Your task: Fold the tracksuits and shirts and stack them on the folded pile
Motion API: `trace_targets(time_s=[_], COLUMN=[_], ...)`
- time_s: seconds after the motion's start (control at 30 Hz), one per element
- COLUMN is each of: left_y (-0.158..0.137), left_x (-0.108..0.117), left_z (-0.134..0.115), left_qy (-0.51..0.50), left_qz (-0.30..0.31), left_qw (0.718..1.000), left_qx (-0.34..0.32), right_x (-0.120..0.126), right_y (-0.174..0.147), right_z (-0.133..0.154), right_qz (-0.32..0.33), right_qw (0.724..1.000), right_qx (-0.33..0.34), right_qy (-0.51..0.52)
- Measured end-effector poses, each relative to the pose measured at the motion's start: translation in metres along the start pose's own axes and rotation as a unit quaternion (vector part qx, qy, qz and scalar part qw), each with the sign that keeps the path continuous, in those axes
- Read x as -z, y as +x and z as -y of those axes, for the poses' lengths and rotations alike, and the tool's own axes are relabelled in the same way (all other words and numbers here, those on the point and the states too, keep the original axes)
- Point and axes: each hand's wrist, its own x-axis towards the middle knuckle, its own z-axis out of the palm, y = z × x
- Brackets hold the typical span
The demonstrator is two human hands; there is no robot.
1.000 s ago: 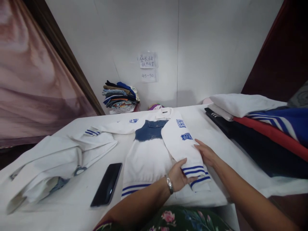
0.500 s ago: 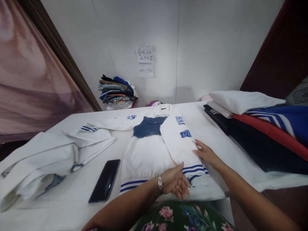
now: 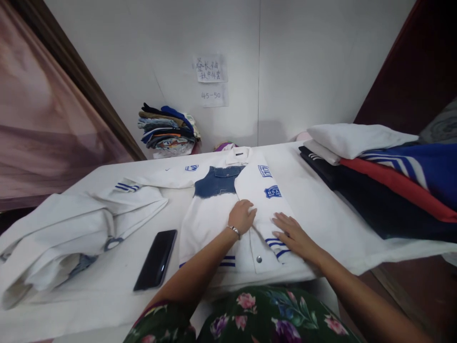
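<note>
At the bottom of the frame, a floral-print garment [image 3: 271, 319] covers the person's lap. Just above it, centre frame, the right hand [image 3: 291, 232] lies flat with fingers spread on the striped cuff of the folded-in sleeve, gripping nothing. The left hand [image 3: 242, 215] presses loosely curled on the white jacket [image 3: 214, 224] (denim panel at the chest), which lies spread on the bench [image 3: 321, 209]. To the lower left a black phone [image 3: 156, 260] lies near the hem — a sweeping sleeve could likely nudge it. The other sleeve stretches left toward a crumpled white garment [image 3: 71, 233]; it could snag there. Folded clothes [image 3: 385, 162] stack at right, another pile [image 3: 166, 131] sits by the wall.
</note>
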Motion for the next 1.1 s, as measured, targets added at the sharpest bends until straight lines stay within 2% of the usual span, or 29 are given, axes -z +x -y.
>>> trace_targets(time_s=[0.1, 0.13, 0.23, 0.33, 0.5, 0.57, 0.63, 0.7, 0.77, 0.83, 0.9, 1.0, 1.07, 1.1], left_y=[-0.006, -0.01, -0.024, -0.035, -0.048, -0.052, -0.056, -0.058, -0.059, -0.056, -0.052, -0.044, -0.039, -0.037], left_x=[0.003, 0.005, 0.01, 0.013, 0.015, 0.016, 0.017, 0.016, 0.014, 0.011, 0.007, 0.0, -0.004, -0.006], left_z=[0.005, 0.005, 0.005, 0.001, -0.007, -0.008, -0.009, -0.01, -0.014, -0.021, -0.03, -0.043, -0.049, -0.051], left_qy=[0.011, 0.008, -0.005, -0.018, -0.052, -0.063, -0.075, -0.107, -0.18, -0.278, -0.381, -0.528, -0.608, -0.635], left_qz=[0.017, 0.031, 0.081, 0.112, 0.129, 0.127, 0.128, 0.141, 0.166, 0.193, 0.209, 0.224, 0.233, 0.232], left_qw=[0.998, 0.997, 0.989, 0.985, 0.98, 0.98, 0.979, 0.973, 0.956, 0.92, 0.862, 0.742, 0.665, 0.635], left_qx=[0.056, 0.076, 0.12, 0.134, 0.142, 0.139, 0.138, 0.146, 0.161, 0.2, 0.26, 0.346, 0.367, 0.372], right_x=[0.015, 0.019, 0.022, 0.017, 0.014, 0.017, 0.022, 0.028, 0.033, 0.038, 0.042, 0.043, 0.041, 0.039], right_y=[-0.02, -0.027, -0.043, -0.044, -0.031, -0.027, -0.022, -0.018, -0.014, -0.011, -0.01, -0.012, -0.015, -0.017], right_z=[0.002, 0.004, 0.009, 0.009, 0.001, -0.002, -0.003, -0.003, -0.002, 0.001, 0.006, 0.015, 0.021, 0.024], right_qz=[-0.071, -0.076, -0.024, 0.012, 0.0, -0.024, -0.059, -0.097, -0.126, -0.136, -0.13, -0.121, -0.111, -0.1], right_qw=[0.995, 0.993, 0.988, 0.987, 0.989, 0.994, 0.997, 0.989, 0.979, 0.975, 0.978, 0.984, 0.99, 0.993], right_qx=[0.061, 0.09, 0.149, 0.139, 0.132, 0.108, 0.045, -0.028, -0.068, -0.072, -0.065, -0.046, -0.019, 0.005], right_qy=[0.016, 0.007, -0.043, -0.081, -0.062, -0.023, 0.038, 0.103, 0.148, 0.158, 0.151, 0.12, 0.083, 0.064])
